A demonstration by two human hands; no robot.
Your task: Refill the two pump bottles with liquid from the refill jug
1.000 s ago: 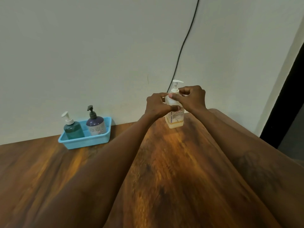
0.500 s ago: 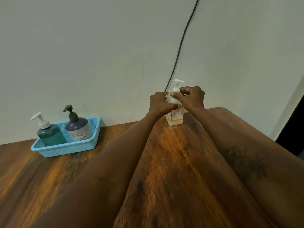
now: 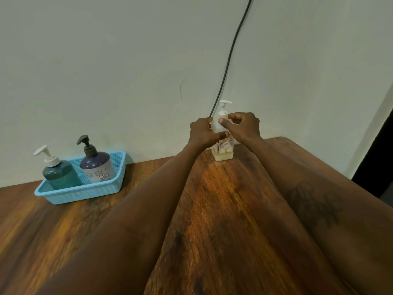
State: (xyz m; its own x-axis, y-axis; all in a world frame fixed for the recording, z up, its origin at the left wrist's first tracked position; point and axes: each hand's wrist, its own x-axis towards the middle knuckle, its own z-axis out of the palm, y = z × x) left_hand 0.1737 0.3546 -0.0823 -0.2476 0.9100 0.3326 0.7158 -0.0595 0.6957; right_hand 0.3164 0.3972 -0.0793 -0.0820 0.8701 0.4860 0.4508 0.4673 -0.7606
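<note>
A white pump bottle (image 3: 223, 150) with a printed label and a little yellowish liquid at its base stands on the wooden table (image 3: 223, 209) near the wall. My left hand (image 3: 204, 135) wraps its left shoulder and my right hand (image 3: 242, 126) grips its upper part just under the white pump head. At the left, a blue basket (image 3: 85, 192) holds a teal pump bottle (image 3: 58, 173) with a white pump and a purple and white pump bottle (image 3: 96, 167) with a dark pump. No refill jug is in view.
A black cable (image 3: 231, 52) runs down the white wall behind the white bottle. The table's right edge slants away at the right, with a dark doorway (image 3: 378, 156) beyond it.
The white bottle, first held above the table, has come down and now stands on it. Both hands stay on it. The view has shifted, so the basket sits further left.
</note>
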